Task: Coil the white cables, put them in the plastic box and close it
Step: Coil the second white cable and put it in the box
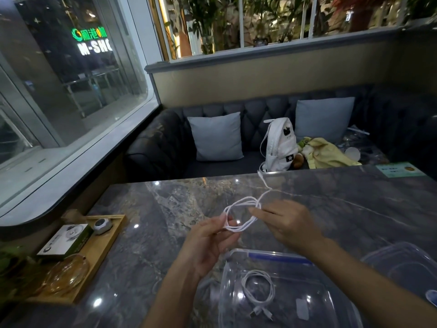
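A white cable (241, 204) is held in loops above the grey marble table (146, 245). My left hand (208, 242) pinches the near side of the loops. My right hand (288, 226) grips the far right side, and the cable's loose end trails away toward the table's far edge. Below my hands stands the clear plastic box (238, 256), open, with a blue clip on its far rim. A second white cable (259, 292) lies coiled inside it. The clear lid (402, 261) rests on the table to the right of the box.
A wooden tray (106, 237) at the left holds a small carton, a round gadget and a glass dish. Across the table is a dark sofa with two grey cushions, a white backpack (280, 145) and a yellow cloth. A green card (399, 170) lies at the far right edge.
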Demonstrator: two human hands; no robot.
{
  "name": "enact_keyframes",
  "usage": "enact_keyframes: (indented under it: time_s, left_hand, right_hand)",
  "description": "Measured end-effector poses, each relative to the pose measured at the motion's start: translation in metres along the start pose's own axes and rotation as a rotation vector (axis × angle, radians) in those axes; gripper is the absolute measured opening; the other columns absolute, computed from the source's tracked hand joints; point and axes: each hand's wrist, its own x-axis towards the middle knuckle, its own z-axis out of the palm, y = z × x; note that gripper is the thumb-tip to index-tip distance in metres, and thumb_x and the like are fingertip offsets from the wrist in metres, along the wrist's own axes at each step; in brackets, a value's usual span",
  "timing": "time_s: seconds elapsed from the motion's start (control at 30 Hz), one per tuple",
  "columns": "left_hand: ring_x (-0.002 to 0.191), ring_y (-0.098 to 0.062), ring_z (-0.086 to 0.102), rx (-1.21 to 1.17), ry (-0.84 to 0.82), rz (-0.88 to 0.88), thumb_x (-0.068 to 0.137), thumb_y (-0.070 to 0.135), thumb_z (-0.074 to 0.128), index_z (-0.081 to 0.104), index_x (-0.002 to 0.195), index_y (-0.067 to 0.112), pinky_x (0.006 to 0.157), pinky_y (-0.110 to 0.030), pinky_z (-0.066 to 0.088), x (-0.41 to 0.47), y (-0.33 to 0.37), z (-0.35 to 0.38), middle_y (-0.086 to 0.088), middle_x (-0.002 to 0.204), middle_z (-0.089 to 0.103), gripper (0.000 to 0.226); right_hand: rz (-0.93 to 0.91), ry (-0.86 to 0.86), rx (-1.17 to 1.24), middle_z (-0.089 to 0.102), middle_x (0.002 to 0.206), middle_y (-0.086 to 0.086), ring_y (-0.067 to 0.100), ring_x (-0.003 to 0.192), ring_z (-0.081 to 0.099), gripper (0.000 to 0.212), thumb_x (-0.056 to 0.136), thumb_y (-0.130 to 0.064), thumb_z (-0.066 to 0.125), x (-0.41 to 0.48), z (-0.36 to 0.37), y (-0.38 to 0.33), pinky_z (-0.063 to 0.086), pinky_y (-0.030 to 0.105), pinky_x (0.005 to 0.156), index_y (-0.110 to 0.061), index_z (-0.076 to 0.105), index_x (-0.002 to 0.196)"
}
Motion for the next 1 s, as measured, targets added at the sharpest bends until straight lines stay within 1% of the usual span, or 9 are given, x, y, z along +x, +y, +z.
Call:
enact_keyframes:
  time_s: [0.13, 0.3, 0.37, 0.47, 0.53, 0.63, 0.83, 0.93, 1.0]
  left_hand:
    - [0.06, -0.014, 0.07, 0.119, 0.115, 0.088, 0.086, -0.002, 0.054, 0.062, 0.079, -0.004, 0.054, -0.02, 0.057, 0.008, -0.004, 0.006, -0.008, 0.063, 0.071, 0.011]
    - [0.059, -0.013, 0.068, 0.368, 0.138, 0.298, 0.088, -0.002, 0.053, 0.063, 0.086, -0.004, 0.059, -0.022, 0.058, 0.01, -0.01, 0.007, -0.01, 0.066, 0.068, 0.011]
    - [0.059, -0.011, 0.066, 0.462, 0.139, 0.361, 0.088, -0.004, 0.053, 0.065, 0.087, -0.003, 0.059, -0.023, 0.058, 0.01, -0.015, 0.008, -0.009, 0.068, 0.067, 0.012]
    - [0.059, -0.002, 0.061, 0.751, 0.169, 0.562, 0.088, -0.005, 0.052, 0.066, 0.079, 0.018, 0.061, -0.018, 0.051, 0.01, -0.016, 0.008, 0.006, 0.061, 0.065, 0.028]
    - [0.06, 0.001, 0.055, 0.94, 0.183, 0.699, 0.09, -0.002, 0.05, 0.058, 0.076, 0.028, 0.06, -0.014, 0.044, 0.011, -0.016, 0.006, 0.008, 0.062, 0.059, 0.034]
    - [0.065, 0.0, 0.05, 1.068, 0.216, 0.799, 0.095, 0.01, 0.045, 0.05, 0.077, 0.029, 0.057, -0.011, 0.037, 0.012, -0.016, 0.005, 0.009, 0.069, 0.054, 0.026]
    - [0.071, -0.004, 0.055, 1.126, 0.203, 0.572, 0.098, 0.027, 0.036, 0.051, 0.093, 0.012, 0.063, -0.021, 0.043, 0.02, -0.016, -0.001, 0.008, 0.08, 0.058, 0.021]
    - [0.063, -0.005, 0.051, 1.184, 0.186, 0.534, 0.098, 0.023, 0.037, 0.048, 0.085, 0.016, 0.055, -0.016, 0.038, 0.023, -0.019, -0.002, 0.008, 0.071, 0.053, 0.018]
    - [0.057, -0.007, 0.048, 1.108, 0.177, 0.502, 0.098, 0.02, 0.037, 0.046, 0.078, 0.022, 0.055, -0.019, 0.041, 0.024, -0.02, -0.001, 0.006, 0.067, 0.051, 0.022]
  right_hand:
    - [0.241, 0.005, 0.204, 0.072, 0.105, 0.011, 0.022, 0.089, 0.07, 0.033, 0.084, -0.016, 0.057, 0.001, 0.004, -0.014, 0.059, 0.037, 0.07, -0.006, 0.062, 0.116]
    - [0.652, -0.142, 0.318, 0.057, 0.124, 0.012, 0.026, 0.109, 0.056, 0.058, 0.092, -0.032, 0.049, 0.014, 0.017, -0.022, 0.048, 0.039, 0.085, -0.007, 0.028, 0.14]
    - [0.72, -0.175, 0.329, 0.061, 0.107, 0.01, 0.026, 0.096, 0.058, 0.044, 0.091, -0.03, 0.05, 0.021, 0.02, -0.017, 0.048, 0.037, 0.077, -0.009, 0.042, 0.129]
    - [0.794, -0.249, 0.402, 0.06, 0.071, 0.005, 0.019, 0.066, 0.055, 0.016, 0.086, -0.026, 0.058, 0.028, 0.02, -0.013, 0.04, 0.029, 0.056, -0.01, 0.06, 0.089]
    - [0.896, -0.304, 0.554, 0.063, 0.061, 0.009, 0.017, 0.055, 0.056, 0.018, 0.082, -0.024, 0.063, 0.031, 0.021, -0.008, 0.042, 0.028, 0.054, -0.009, 0.065, 0.073]
    - [0.931, -0.388, 0.71, 0.056, 0.041, -0.003, 0.004, 0.034, 0.046, 0.027, 0.081, -0.018, 0.063, 0.031, 0.02, -0.004, 0.037, 0.019, 0.04, -0.014, 0.061, 0.054]
    - [0.888, -0.436, 1.1, 0.051, 0.04, -0.004, 0.009, 0.037, 0.039, 0.021, 0.083, -0.015, 0.063, 0.024, 0.016, -0.001, 0.029, 0.016, 0.036, -0.01, 0.063, 0.063]
    - [0.862, -0.414, 1.148, 0.051, 0.038, -0.007, 0.005, 0.036, 0.042, 0.018, 0.084, -0.013, 0.063, 0.023, 0.015, 0.001, 0.029, 0.014, 0.036, -0.012, 0.063, 0.066]
    - [0.881, -0.373, 1.139, 0.053, 0.04, -0.007, 0.003, 0.037, 0.045, 0.004, 0.083, -0.013, 0.064, 0.023, 0.016, 0.002, 0.031, 0.014, 0.036, -0.017, 0.062, 0.081]
